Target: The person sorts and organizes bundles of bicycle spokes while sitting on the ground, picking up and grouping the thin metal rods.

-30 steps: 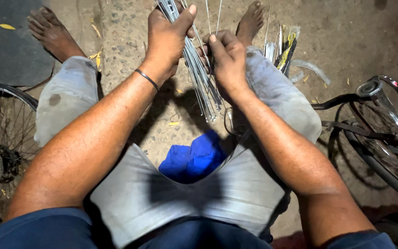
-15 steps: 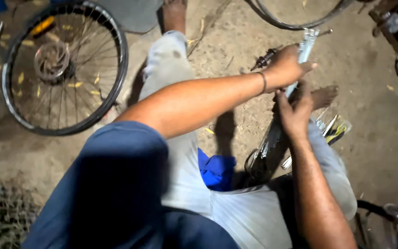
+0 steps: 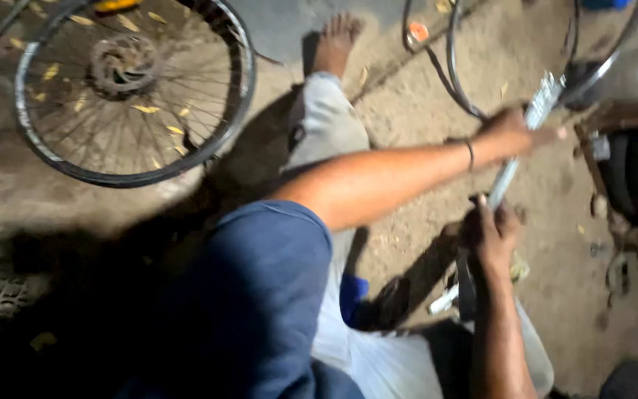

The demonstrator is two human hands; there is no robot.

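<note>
Hands (image 3: 515,133) (image 3: 490,233) grip spoke bundle (image 3: 518,151) over dirt.

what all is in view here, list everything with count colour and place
spoke bundle: one, silvery metal, held slanting at right of centre between both hands
spoked wheel: one, dark rim with thin spokes and a hub, flat on the ground at upper left
bare rims: two it seems, dark hoops, top right, partly cut off
blue cloth: one, blue, on the ground between the legs
dry leaves: several, yellow, scattered around the wheel
dirt ground: sandy brown, throughout
dark machinery: blurred, right edge, kind unclear
left hand: gripping the bundle's upper part, thin band on the wrist
right hand: gripping the bundle's lower part
bare foot: one, top centre
</note>
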